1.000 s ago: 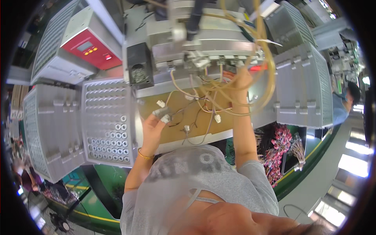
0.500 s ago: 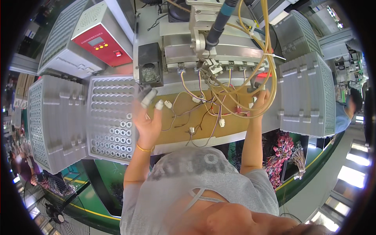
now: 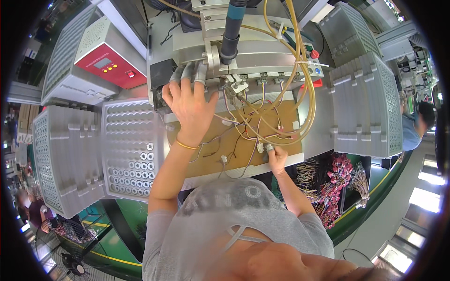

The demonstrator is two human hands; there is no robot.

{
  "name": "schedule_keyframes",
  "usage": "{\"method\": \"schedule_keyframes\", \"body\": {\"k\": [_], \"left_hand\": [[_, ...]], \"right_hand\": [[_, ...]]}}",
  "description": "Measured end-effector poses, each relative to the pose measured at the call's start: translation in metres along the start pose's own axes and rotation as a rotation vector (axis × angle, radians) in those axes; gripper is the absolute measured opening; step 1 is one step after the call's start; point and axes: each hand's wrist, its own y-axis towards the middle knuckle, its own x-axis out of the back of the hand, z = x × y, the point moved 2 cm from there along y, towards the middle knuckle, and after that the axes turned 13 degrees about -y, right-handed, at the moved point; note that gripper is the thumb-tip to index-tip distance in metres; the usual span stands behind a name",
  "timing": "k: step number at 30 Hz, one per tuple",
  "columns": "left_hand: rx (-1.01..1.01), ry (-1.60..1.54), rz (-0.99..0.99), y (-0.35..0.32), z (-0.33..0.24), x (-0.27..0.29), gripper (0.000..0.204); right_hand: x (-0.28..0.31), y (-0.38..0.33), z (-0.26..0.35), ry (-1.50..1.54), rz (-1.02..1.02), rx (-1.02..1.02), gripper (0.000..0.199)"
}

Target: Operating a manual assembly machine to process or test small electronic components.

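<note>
My left hand (image 3: 189, 105) reaches onto the metal machine's front, fingers stretched and apart, grey covers on several fingertips. Those fingertips rest at the clamp row's left end, beside a black box (image 3: 162, 74), and partly hide the clamps. My right hand (image 3: 277, 160) is low at the board's right front, its fingers bent together. One grey-covered fingertip lies right beside a white connector (image 3: 261, 148); what the fingers pinch, if anything, is hidden. Thin multicoloured wires (image 3: 246, 129) spread from the clamps (image 3: 264, 79) over the brown board (image 3: 213, 161). Another white connector (image 3: 224, 159) lies near the front edge.
Yellowish hoses (image 3: 307, 103) loop over the board's right side. A dark cylindrical tool (image 3: 230, 40) hangs above the machine. Left stand a grey tray of ring-shaped parts (image 3: 136, 175), stacked trays (image 3: 70, 159) and a red-fronted box (image 3: 110, 65). More stacked trays (image 3: 365, 107) and wire bundles (image 3: 335, 180) are right.
My left hand has gone from the board's left end up onto the machine front. My right hand has come down from beside the red part to the white connector. The view has shifted slightly.
</note>
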Motion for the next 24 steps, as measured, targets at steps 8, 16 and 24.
{"method": "schedule_keyframes", "body": {"k": [8, 16, 24], "left_hand": [[-0.003, -0.006, -0.036, 0.002, -0.003, 0.002, 0.040], [0.017, -0.021, -0.029, 0.002, -0.005, 0.004, 0.055], [-0.024, -0.137, -0.046, -0.002, -0.013, 0.034, 0.052]], "right_hand": [[-0.003, 0.004, 0.007, 0.048, -0.049, 0.072, 0.021], [0.065, 0.044, 0.038, -0.011, -0.318, 0.060, 0.018], [0.206, 0.231, 0.229, -0.095, -0.384, 0.414, 0.034]]}}
